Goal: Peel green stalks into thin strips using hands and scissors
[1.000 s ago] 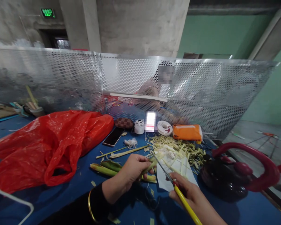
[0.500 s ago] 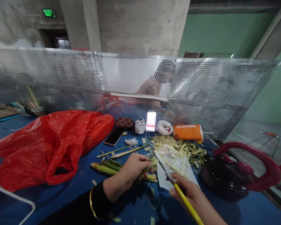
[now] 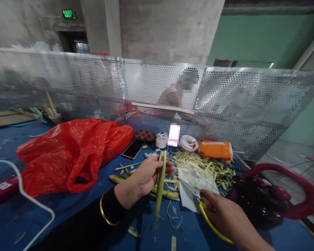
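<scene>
A long, folded green leaf strip (image 3: 160,190) hangs upright from my left hand (image 3: 143,176), gripped near its top by the thumb, with the other fingers behind it. Scissors with yellow handles (image 3: 208,220) are in my right hand (image 3: 221,212). Their blades point up and left over a white sheet of paper (image 3: 186,202), apart from the strip. Under and behind my left hand lie cut green stalks (image 3: 170,194). A tangle of white thread (image 3: 149,155) is partly hidden by that hand.
Shredded plant bits (image 3: 225,170) are heaped behind the paper. A dark kettle (image 3: 256,202) stands at right, a red plastic bag (image 3: 57,153) at left. A phone (image 3: 134,149), a ribbon roll (image 3: 189,143) and an orange packet (image 3: 216,150) line the perforated metal screen (image 3: 94,87); a person sits beyond.
My left hand has raised and turned the leaf strip upright. The scissors have moved away from it, to the right and down, with their yellow handles now spread. The view has shifted slightly left.
</scene>
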`<move>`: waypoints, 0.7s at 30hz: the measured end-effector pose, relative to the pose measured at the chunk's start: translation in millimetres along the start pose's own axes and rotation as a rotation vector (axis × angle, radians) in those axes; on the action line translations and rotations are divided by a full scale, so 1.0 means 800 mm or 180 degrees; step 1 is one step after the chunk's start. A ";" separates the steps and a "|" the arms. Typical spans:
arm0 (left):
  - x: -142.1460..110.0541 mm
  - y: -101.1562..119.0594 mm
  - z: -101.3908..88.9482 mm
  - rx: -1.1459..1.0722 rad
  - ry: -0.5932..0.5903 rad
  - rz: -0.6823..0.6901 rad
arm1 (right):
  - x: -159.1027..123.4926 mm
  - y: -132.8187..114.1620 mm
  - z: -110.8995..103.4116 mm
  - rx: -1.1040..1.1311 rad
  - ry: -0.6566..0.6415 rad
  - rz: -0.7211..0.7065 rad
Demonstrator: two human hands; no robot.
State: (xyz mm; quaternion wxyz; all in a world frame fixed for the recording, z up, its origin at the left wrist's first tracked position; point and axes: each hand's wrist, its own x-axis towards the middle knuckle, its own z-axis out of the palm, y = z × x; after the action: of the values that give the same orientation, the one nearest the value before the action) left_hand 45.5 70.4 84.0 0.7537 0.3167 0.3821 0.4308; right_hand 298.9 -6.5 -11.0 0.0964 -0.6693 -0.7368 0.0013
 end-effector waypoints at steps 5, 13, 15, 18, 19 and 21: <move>-0.002 0.006 -0.001 -0.0130 0.0147 0.0139 | 0.000 -0.004 -0.006 0.0075 -0.0264 -0.0080; -0.001 0.017 -0.005 -0.0380 0.0438 0.0465 | -0.001 -0.011 -0.027 -0.0364 -0.0275 -0.0124; -0.002 0.017 -0.004 -0.0410 0.0487 0.0615 | -0.002 -0.018 -0.035 -0.0055 -0.0105 -0.0133; -0.006 0.013 0.003 -0.0431 0.0634 0.0934 | -0.003 -0.053 -0.050 0.1505 0.0243 -0.0055; -0.007 0.010 0.006 -0.0431 0.0692 0.1041 | -0.003 -0.071 -0.053 0.2242 0.0202 0.0020; -0.008 0.002 0.011 -0.0402 0.0767 0.1170 | -0.004 -0.108 -0.056 0.3432 -0.0162 0.0119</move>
State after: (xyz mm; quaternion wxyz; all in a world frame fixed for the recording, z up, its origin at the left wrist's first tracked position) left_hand 50.1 64.4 91.8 0.6298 0.2794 0.3776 0.6186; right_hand 220.1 -24.6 43.5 0.4083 -0.5376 -0.6217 0.3971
